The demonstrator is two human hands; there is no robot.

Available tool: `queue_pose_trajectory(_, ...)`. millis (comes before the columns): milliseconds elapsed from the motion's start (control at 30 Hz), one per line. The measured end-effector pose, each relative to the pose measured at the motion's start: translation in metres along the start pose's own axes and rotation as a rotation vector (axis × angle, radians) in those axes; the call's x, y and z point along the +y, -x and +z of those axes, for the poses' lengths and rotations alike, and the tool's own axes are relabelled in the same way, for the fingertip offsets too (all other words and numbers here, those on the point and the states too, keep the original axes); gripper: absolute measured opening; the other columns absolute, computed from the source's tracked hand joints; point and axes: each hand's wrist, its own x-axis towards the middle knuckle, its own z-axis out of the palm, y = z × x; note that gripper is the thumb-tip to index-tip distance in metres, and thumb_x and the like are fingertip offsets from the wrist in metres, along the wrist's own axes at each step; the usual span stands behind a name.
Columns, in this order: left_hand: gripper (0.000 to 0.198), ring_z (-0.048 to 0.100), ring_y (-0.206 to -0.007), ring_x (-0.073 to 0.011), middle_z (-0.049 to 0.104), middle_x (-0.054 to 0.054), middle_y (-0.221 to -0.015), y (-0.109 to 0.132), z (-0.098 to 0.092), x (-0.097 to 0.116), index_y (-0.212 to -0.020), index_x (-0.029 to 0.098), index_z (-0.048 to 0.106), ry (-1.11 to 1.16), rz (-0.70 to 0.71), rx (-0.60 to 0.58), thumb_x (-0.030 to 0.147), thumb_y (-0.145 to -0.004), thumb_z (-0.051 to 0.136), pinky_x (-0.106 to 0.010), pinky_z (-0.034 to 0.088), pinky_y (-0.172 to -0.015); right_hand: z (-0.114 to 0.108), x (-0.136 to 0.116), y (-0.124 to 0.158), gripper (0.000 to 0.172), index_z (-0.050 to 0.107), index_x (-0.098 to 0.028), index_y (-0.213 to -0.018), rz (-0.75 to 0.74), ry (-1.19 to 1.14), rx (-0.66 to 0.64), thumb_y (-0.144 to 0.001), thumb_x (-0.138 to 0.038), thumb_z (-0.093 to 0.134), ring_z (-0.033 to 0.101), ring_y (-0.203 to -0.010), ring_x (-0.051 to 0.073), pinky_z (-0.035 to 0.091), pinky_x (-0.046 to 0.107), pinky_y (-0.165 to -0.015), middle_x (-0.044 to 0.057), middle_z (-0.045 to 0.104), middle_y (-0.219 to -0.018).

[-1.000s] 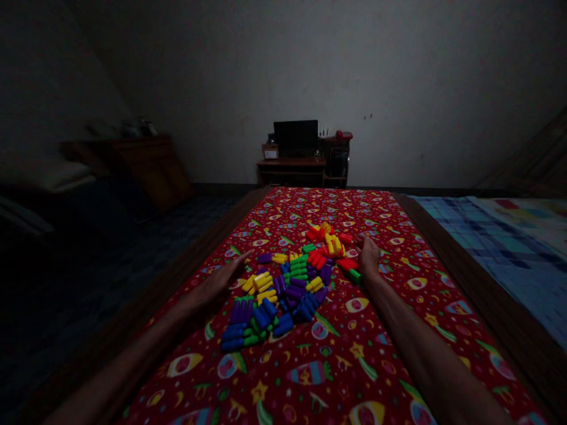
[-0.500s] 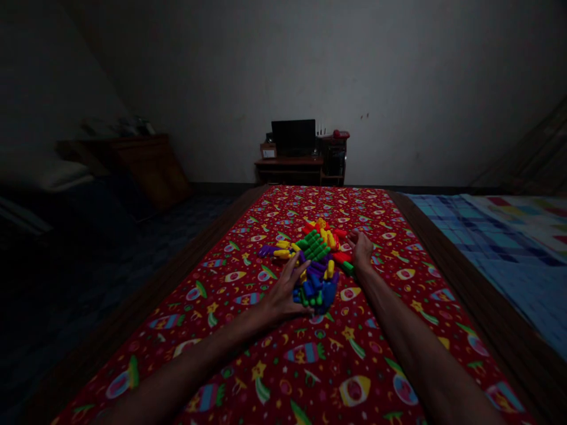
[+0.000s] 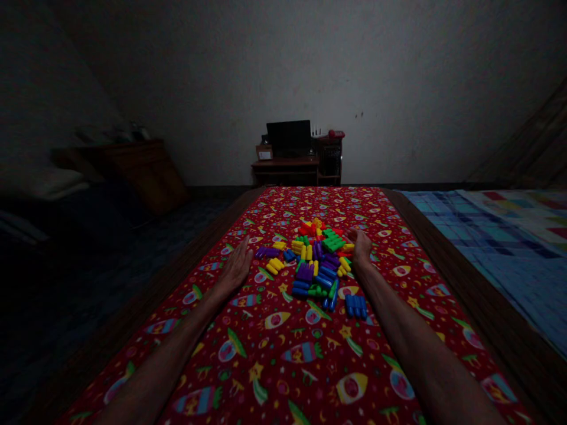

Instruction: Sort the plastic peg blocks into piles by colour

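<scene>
A loose heap of plastic building blocks (image 3: 315, 260) in red, yellow, green, purple and blue lies on a red patterned cloth (image 3: 283, 354). My left hand (image 3: 235, 268) rests flat on the cloth just left of the heap, fingers stretched forward, holding nothing. My right hand (image 3: 359, 248) lies at the heap's right edge, fingers extended and touching the nearest blocks. A blue block (image 3: 355, 306) sits apart at the near right, beside my right forearm.
The cloth covers a long surface with dark wooden edges (image 3: 447, 254). A blue checked mat (image 3: 500, 236) lies to the right. A low desk with a dark monitor (image 3: 290, 137) stands against the far wall. A dim wooden cabinet (image 3: 142, 171) is at left.
My left hand has pulled back leftward from the heap and now lies flat beside it. The blocks have spread out again, and a blue one has slid toward me on the right.
</scene>
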Motion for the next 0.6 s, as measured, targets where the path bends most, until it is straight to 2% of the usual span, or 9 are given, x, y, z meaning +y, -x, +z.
queue_pose_trajectory(100,0.059,0.027,-0.142,-0.0281,0.033,-0.016,-0.152,0.000,0.005,-0.036,-0.145,0.010,0.034,-0.327,-0.082,-0.166,0.040,-0.095,0.025,-0.050,0.026,-0.113,-0.002,0.000,0.001,0.024,0.059,-0.018,-0.071,0.015,-0.008,-0.003,-0.075,-0.040,0.049,0.066,-0.069,0.016,0.055,0.033,-0.075,0.001,0.066,-0.067)
queue_pose_trajectory(200,0.054,0.023,-0.144,-0.0288,0.031,-0.013,-0.154,0.003,0.003,-0.062,-0.142,0.014,0.041,-0.503,-0.054,-0.247,0.033,-0.094,0.026,-0.050,0.025,-0.113,-0.005,-0.002,0.002,0.023,0.059,-0.018,-0.071,0.002,0.002,-0.022,-0.075,-0.038,0.048,0.065,-0.069,0.016,0.055,0.033,-0.075,0.001,0.065,-0.067)
queue_pose_trajectory(300,0.052,0.022,-0.144,-0.0309,0.032,-0.011,-0.154,0.006,-0.008,-0.088,-0.138,0.017,0.047,-0.565,-0.079,-0.276,0.031,-0.094,0.025,-0.053,0.024,-0.112,-0.008,-0.004,0.004,0.019,0.059,-0.018,-0.072,-0.009,0.047,-0.033,-0.072,-0.033,0.048,0.065,-0.071,0.015,0.055,0.032,-0.074,-0.001,0.064,-0.067)
queue_pose_trajectory(400,0.055,0.025,-0.142,-0.0311,0.034,-0.015,-0.152,0.008,-0.016,-0.108,-0.141,0.013,0.042,-0.522,-0.153,-0.257,0.032,-0.093,0.024,-0.055,0.027,-0.110,-0.009,-0.006,0.006,0.019,0.060,-0.018,-0.073,0.006,0.086,-0.039,-0.070,-0.031,0.046,0.064,-0.074,0.015,0.055,0.031,-0.074,0.000,0.064,-0.071)
queue_pose_trajectory(500,0.057,0.029,-0.141,-0.0302,0.038,-0.019,-0.149,0.006,-0.015,-0.104,-0.143,0.007,0.037,-0.431,-0.175,-0.168,0.030,-0.093,0.022,-0.053,0.030,-0.109,-0.010,-0.005,0.006,0.021,0.059,-0.018,-0.074,-0.013,0.113,-0.057,-0.070,-0.032,0.045,0.064,-0.076,0.015,0.054,0.031,-0.074,0.000,0.064,-0.073)
queue_pose_trajectory(600,0.058,0.026,-0.143,-0.0262,0.038,-0.016,-0.150,-0.003,0.000,-0.070,-0.144,0.008,0.034,-0.286,-0.043,-0.080,0.035,-0.095,0.019,-0.047,0.024,-0.115,-0.010,-0.003,0.006,0.023,0.059,-0.018,-0.075,-0.057,0.154,-0.085,-0.071,-0.036,0.045,0.063,-0.077,0.015,0.054,0.030,-0.075,0.001,0.064,-0.075)
